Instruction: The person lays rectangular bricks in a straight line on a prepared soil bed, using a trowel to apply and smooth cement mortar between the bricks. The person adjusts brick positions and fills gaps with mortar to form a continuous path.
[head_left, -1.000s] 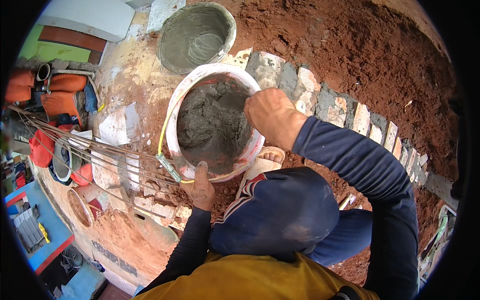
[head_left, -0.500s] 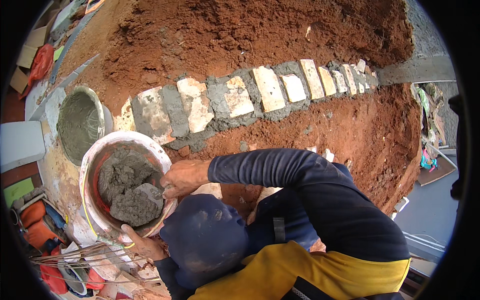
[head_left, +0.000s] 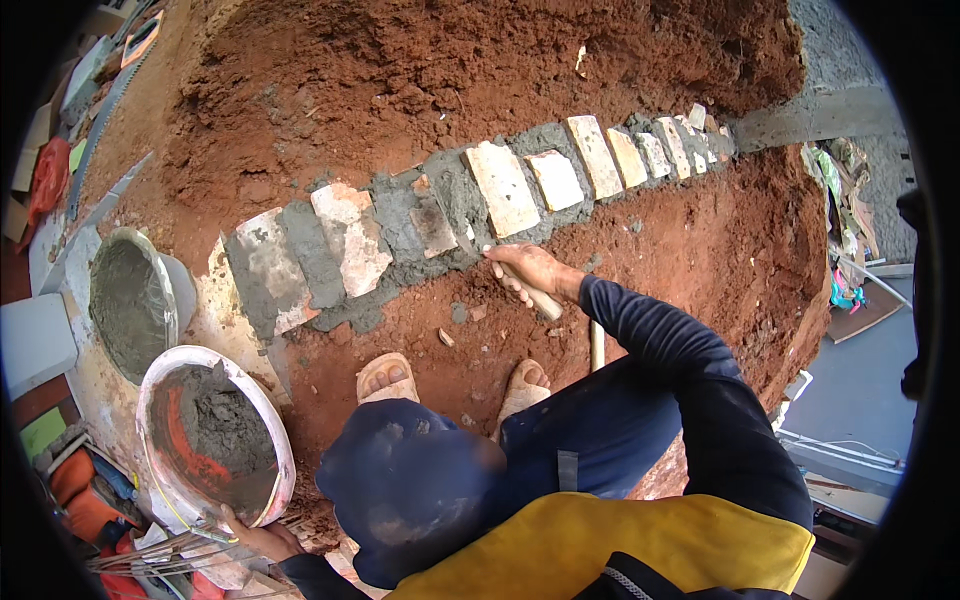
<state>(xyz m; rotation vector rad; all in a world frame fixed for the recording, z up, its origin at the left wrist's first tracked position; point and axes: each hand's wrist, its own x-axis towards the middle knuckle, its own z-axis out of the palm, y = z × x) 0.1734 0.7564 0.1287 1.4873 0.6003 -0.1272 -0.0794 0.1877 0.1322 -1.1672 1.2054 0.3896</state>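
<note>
My right hand (head_left: 530, 272) grips the wooden handle of a trowel (head_left: 546, 304) at the near edge of a row of stone blocks (head_left: 502, 188). Its blade is hard to make out against the grey mortar (head_left: 408, 226) between the blocks. Down at the left, my left hand (head_left: 262, 538) holds the rim of a whitish bucket (head_left: 284, 462), which leans and shows a reddish inner wall. Wet mortar (head_left: 228, 420) lies inside it. A second bucket (head_left: 180, 290), its inside coated grey, stands just beyond.
Red soil banks (head_left: 400, 80) rise beyond the row; more soil lies on the near side. My sandalled feet (head_left: 388, 378) stand in the trench. Thin rods (head_left: 150, 560) and tools lie at lower left. A concrete beam (head_left: 820, 118) meets the row's far right end.
My right hand has carried the trowel from the bucket rightward to the block row. A block there now shows more grey mortar. The bucket is tilted differently, with my left hand still on its rim.
</note>
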